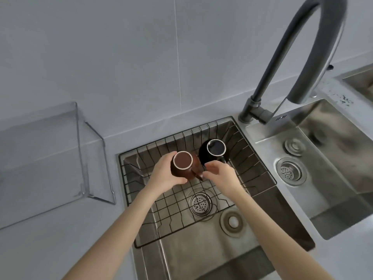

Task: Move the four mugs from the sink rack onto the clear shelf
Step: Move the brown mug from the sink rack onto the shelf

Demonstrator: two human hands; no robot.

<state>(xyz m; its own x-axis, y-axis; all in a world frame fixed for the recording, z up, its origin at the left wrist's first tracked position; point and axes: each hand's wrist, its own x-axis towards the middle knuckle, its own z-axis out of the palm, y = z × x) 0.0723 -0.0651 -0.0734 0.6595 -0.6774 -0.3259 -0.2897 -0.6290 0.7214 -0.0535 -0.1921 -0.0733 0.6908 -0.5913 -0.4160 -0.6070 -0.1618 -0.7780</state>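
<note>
Two mugs stand upside down in the black wire rack (260,174) that sits in the left sink basin. My left hand (164,174) is wrapped around the brown mug (182,161). The black mug (214,149) stands just behind and to the right of it. My right hand (221,173) is curled at the black mug's handle, with the fingers hiding the handle, so the grip is unclear. The clear shelf (40,142) stands on the counter to the left of the sink, with nothing on it.
A tall grey arched faucet (282,63) rises behind the sink's right corner. A second steel basin (331,158) lies to the right, with its own drain. The white tiled wall is close behind, and grey countertop (60,229) surrounds the shelf.
</note>
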